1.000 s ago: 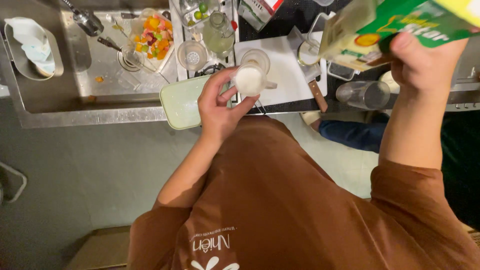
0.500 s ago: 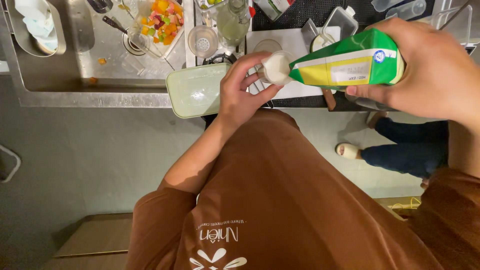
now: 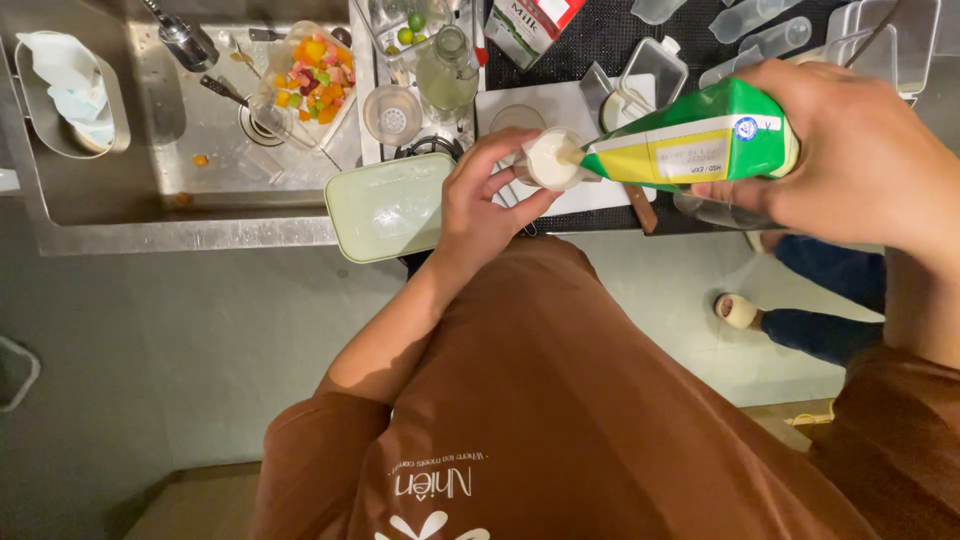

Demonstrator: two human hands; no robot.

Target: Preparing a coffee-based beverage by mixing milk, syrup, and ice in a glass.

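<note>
My right hand grips a green and yellow carton, tipped down to the left so that its spout meets a small clear cup holding white liquid. My left hand wraps around that cup from below and holds it just above a white cutting board on the counter. My brown sleeves and shirt fill the lower half of the view.
A pale green lidded box sits at the counter's edge. The steel sink holds a tub of coloured cubes. A glass bottle, a red and white carton and clear containers stand behind. Another person's foot is on the floor.
The carton came down from high at the right and tipped onto the cup. The cup now shows more white liquid, and my view has shifted slightly.
</note>
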